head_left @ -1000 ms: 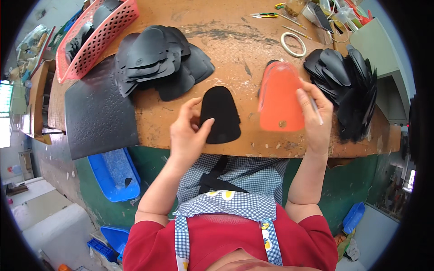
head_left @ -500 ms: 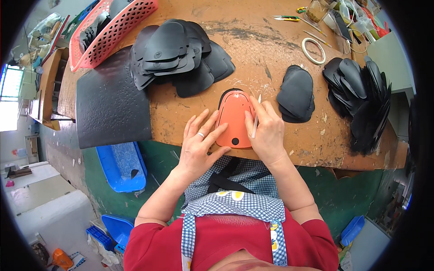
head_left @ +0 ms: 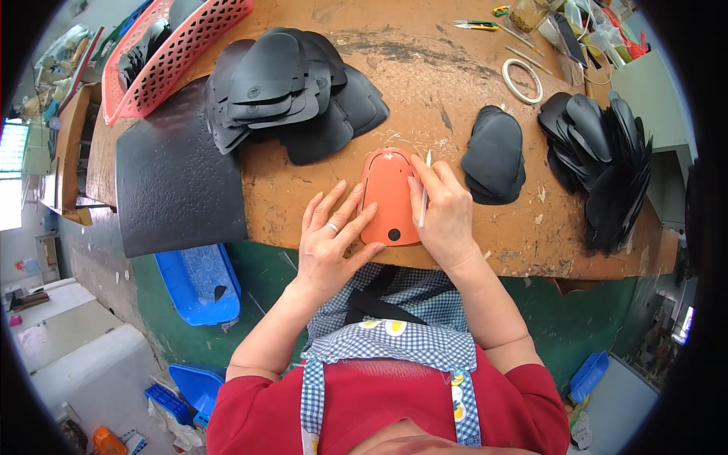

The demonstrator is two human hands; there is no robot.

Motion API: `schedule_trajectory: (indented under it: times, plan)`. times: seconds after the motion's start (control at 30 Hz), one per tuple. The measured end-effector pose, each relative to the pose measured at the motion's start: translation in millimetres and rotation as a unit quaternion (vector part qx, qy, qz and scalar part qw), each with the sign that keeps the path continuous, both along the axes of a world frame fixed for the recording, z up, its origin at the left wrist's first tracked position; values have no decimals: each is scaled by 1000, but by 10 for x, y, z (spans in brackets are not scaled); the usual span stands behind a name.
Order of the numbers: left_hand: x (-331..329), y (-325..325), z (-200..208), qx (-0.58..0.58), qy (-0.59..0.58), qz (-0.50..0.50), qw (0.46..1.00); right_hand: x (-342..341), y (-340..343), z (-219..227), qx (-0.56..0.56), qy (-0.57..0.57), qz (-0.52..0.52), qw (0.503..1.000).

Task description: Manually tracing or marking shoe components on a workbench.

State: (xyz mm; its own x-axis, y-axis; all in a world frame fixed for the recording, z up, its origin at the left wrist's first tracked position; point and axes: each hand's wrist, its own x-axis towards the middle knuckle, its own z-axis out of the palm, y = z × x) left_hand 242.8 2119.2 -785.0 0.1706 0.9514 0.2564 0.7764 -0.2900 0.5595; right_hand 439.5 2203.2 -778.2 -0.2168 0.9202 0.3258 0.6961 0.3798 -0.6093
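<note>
A black mat (head_left: pixel 178 182) lies at the left bench edge. The left hand (head_left: pixel 327 241) is open, fingers flat on the orange template (head_left: pixel 387 199) at the near edge of the bench (head_left: pixel 447 72) — it looks thin, stiff, light and likely slick, best pinned flat or lifted by its rim. The right hand (head_left: pixel 444 216) grips a pen (head_left: pixel 424 191) beside it. Farther right — black pieces (head_left: pixel 494 155).

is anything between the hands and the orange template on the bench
Nothing visible. The left hand lies flat with its fingers on the orange rounded plastic template, and the right hand rests against its right edge, holding a thin white pen in its grip beside that edge on the brown workbench.
</note>
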Motion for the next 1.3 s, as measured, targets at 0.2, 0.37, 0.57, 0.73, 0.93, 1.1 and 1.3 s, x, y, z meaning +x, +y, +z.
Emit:
schedule_trajectory:
  times: [0.2,0.37,0.57,0.73,0.93,1.1,1.3]
  plan:
    - [-13,-38,-17,11,10,7,1000,-4,-16,33,-15,-29,19,999]
    - [-14,-36,-18,9,12,3,1000,273,199,270,-42,216,-23,975]
    - [-36,-21,-24,7,22,12,1000,284,310,259,-89,206,72,972]
    - [-1,12,-23,13,1,1,1000,194,382,257,-167,340,5,925]
    - [-23,-24,-24,4,2,7,1000,48,408,139,-181,289,53,938]
    - [-23,-22,-13,4,-1,7,1000,-41,470,41,-173,258,89,946]
    - [-18,-22,-27,2,4,7,1000,-29,498,31,-175,198,105,959]
